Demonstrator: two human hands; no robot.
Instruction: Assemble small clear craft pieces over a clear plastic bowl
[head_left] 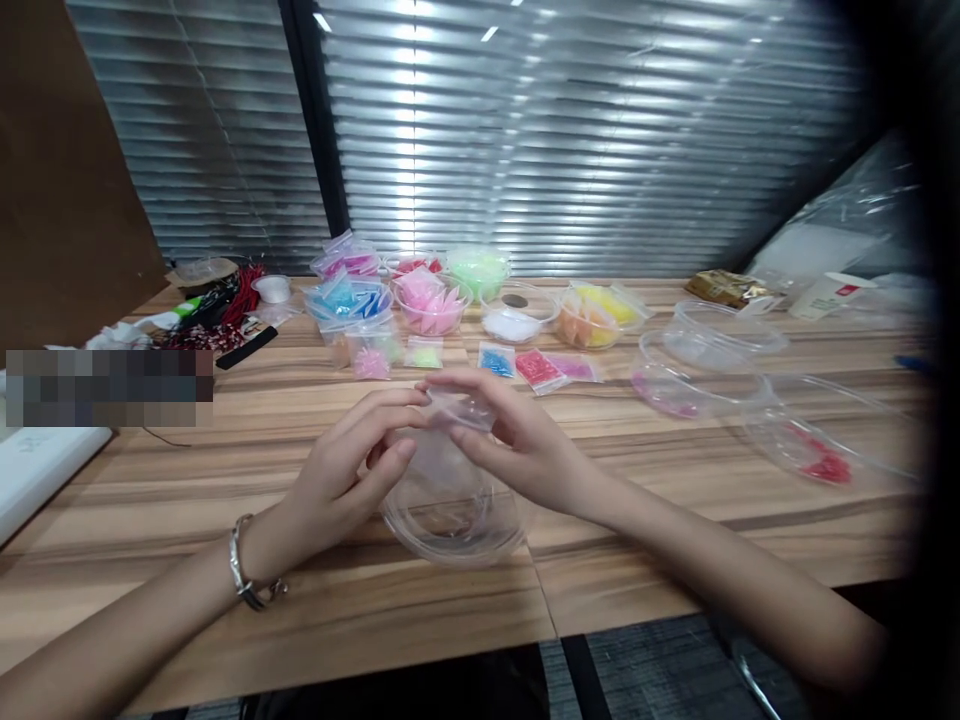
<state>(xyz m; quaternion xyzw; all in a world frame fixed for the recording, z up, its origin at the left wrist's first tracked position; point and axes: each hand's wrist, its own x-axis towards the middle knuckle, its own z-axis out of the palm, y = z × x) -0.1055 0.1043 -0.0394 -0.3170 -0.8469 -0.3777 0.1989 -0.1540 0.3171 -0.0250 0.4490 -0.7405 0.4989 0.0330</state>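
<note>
My right hand [525, 440] pinches a small clear plastic bag [461, 408] between thumb and fingers, above a stack of clear round plastic bowls [457, 530]. Facing it from the left is my left hand [360, 455], thumb and fingers apart, its fingertips close to the bag's left edge. Whether they touch the bag I cannot tell. The bag looks nearly colourless, and its contents, if any, are too faint to make out. A metal bracelet [241, 565] circles my left wrist.
Bowls of pink pieces [431, 305], blue pieces [349, 300] and yellow-orange pieces [592, 315] line the back. Before them lie small bead bags, including a blue one [496, 360] and a red one [540, 370]. A bowl with red beads [825, 460] stands right; red-black cords [225, 310] lie left.
</note>
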